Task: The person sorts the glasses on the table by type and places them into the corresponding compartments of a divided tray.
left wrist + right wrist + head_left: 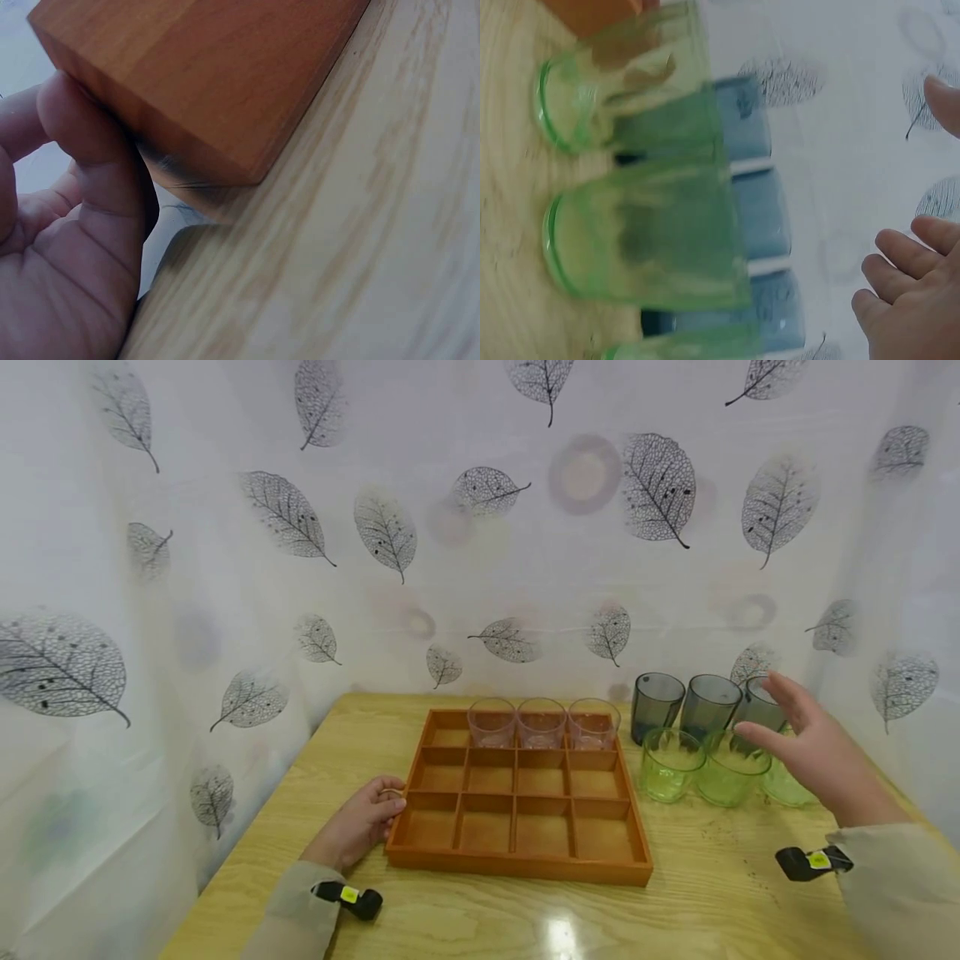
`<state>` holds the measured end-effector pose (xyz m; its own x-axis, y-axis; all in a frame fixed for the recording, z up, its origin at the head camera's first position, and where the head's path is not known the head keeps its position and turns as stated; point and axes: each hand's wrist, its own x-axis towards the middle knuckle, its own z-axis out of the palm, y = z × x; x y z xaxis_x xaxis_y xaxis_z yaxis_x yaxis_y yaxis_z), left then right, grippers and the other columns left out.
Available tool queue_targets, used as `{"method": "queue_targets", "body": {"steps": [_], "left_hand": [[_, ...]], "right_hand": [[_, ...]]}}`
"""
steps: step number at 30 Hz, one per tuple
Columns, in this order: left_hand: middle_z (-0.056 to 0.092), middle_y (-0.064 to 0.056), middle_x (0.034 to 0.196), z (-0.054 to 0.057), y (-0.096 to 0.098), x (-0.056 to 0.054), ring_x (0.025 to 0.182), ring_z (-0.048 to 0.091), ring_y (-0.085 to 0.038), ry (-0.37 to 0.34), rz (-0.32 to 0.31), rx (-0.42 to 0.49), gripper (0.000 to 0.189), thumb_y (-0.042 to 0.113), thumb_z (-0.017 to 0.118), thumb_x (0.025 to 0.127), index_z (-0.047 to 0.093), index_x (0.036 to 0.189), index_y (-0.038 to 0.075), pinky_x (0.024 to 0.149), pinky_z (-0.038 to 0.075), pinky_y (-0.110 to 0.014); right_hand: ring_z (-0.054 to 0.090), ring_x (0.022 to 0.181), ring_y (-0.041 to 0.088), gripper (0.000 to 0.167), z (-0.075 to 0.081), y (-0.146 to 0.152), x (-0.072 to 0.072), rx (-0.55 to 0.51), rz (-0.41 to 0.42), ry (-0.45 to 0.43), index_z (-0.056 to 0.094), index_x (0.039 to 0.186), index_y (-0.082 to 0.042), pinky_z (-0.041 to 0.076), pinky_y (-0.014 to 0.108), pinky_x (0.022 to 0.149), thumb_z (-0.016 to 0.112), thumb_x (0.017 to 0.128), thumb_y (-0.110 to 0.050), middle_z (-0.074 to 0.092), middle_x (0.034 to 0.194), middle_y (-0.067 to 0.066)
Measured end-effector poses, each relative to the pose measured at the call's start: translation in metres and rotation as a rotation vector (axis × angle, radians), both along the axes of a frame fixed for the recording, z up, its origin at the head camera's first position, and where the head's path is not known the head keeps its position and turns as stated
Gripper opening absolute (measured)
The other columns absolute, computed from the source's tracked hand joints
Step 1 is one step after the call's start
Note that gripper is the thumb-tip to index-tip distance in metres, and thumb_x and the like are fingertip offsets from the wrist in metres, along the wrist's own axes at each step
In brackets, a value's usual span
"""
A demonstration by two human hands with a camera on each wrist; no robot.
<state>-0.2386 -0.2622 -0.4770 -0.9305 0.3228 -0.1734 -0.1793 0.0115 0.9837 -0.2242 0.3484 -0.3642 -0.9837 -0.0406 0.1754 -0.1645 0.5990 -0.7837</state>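
An orange-brown wooden tray (517, 867), divided into square compartments, lies on the table. My left hand (360, 822) is at its left side, fingers curled and thumb against the edge; the left wrist view shows the fingers close against the tray's wooden wall (195, 82). Three pale pink clear glasses (542, 727) stand in the tray's back row, in the three compartments from the right. My right hand (813, 752) is raised over the green glasses (731, 772), thumb apart from spread fingers, holding nothing. In the right wrist view its fingers (904, 277) are clear of the green glasses (645, 232).
Three dark grey-blue tumblers (657, 706) stand in a row behind the three green glasses, right of the tray. A pale curtain (480, 602) with leaf prints hangs behind and at the sides of the wooden table (450, 918).
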Motion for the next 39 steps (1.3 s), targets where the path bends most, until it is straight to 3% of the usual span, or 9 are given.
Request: {"method": "queue_targets", "body": {"steps": [4,9,16,24,28,32,34,39], "left_hand": [[0.055,-0.003,0.096,0.001,0.000,0.000,0.068,0.047,-0.013,-0.001,0.000,0.004,0.032,0.012,0.057,0.105,0.040,0.130,0.001,0.060,0.045,-0.025],[0.055,-0.003,0.095,-0.002,0.000,0.000,0.068,0.047,-0.013,-0.006,0.010,0.002,0.031,0.012,0.057,0.104,0.041,0.129,0.002,0.060,0.045,-0.025],[0.053,-0.002,0.094,-0.004,0.001,0.002,0.068,0.046,-0.013,-0.003,0.010,-0.003,0.030,0.013,0.058,0.104,0.041,0.128,0.003,0.060,0.044,-0.025],[0.053,-0.002,0.092,-0.006,-0.002,-0.001,0.068,0.046,-0.013,0.000,0.008,-0.010,0.031,0.015,0.059,0.104,0.042,0.127,0.004,0.060,0.044,-0.026],[0.054,-0.002,0.094,-0.005,-0.003,-0.002,0.069,0.047,-0.013,-0.001,0.008,-0.006,0.032,0.016,0.060,0.104,0.042,0.127,0.004,0.060,0.044,-0.026],[0.054,-0.002,0.095,-0.005,-0.003,-0.001,0.069,0.047,-0.013,-0.006,0.014,-0.009,0.033,0.016,0.060,0.103,0.042,0.128,0.003,0.060,0.044,-0.025],[0.054,-0.003,0.095,-0.005,-0.003,-0.001,0.069,0.047,-0.012,-0.008,0.015,-0.011,0.033,0.016,0.060,0.104,0.042,0.128,0.003,0.059,0.045,-0.025],[0.054,-0.003,0.094,-0.006,-0.003,-0.002,0.068,0.047,-0.013,-0.007,0.011,-0.017,0.033,0.016,0.059,0.104,0.042,0.128,0.003,0.059,0.044,-0.025]], "right_hand": [[-0.005,0.147,0.051,0.095,-0.012,0.021,0.004,0.046,-0.061,0.001,-0.010,0.161,-0.028,0.005,0.076,0.107,0.062,0.101,-0.043,-0.004,0.168,0.010],[-0.006,0.145,0.056,0.095,-0.026,0.041,0.009,0.075,-0.124,0.033,-0.010,0.161,-0.012,0.004,0.075,0.107,0.060,0.102,-0.040,-0.005,0.165,0.023],[-0.015,0.146,0.048,0.094,-0.055,0.065,0.013,-0.023,-0.202,0.057,-0.016,0.159,-0.010,0.000,0.073,0.108,0.057,0.105,-0.034,-0.013,0.163,0.025],[-0.010,0.146,0.049,0.096,-0.083,0.078,0.012,-0.091,-0.204,0.015,-0.022,0.157,-0.014,-0.001,0.057,0.117,0.056,0.105,-0.033,-0.015,0.163,0.025],[-0.001,0.145,0.055,0.097,-0.093,0.079,0.012,-0.104,-0.206,-0.019,-0.025,0.156,-0.020,0.005,0.050,0.119,0.056,0.105,-0.035,-0.010,0.163,0.027],[0.011,0.141,0.058,0.098,-0.100,0.077,0.011,-0.079,-0.212,-0.037,-0.023,0.157,-0.020,0.013,0.053,0.118,0.058,0.104,-0.036,-0.001,0.163,0.031],[0.018,0.137,0.058,0.098,-0.104,0.076,0.010,-0.056,-0.214,-0.037,-0.021,0.158,-0.017,0.015,0.060,0.116,0.058,0.104,-0.037,0.004,0.161,0.034],[0.014,0.139,0.060,0.098,-0.109,0.074,0.009,-0.071,-0.193,-0.055,-0.022,0.158,-0.015,0.013,0.061,0.116,0.056,0.104,-0.039,0.001,0.161,0.035]]}}
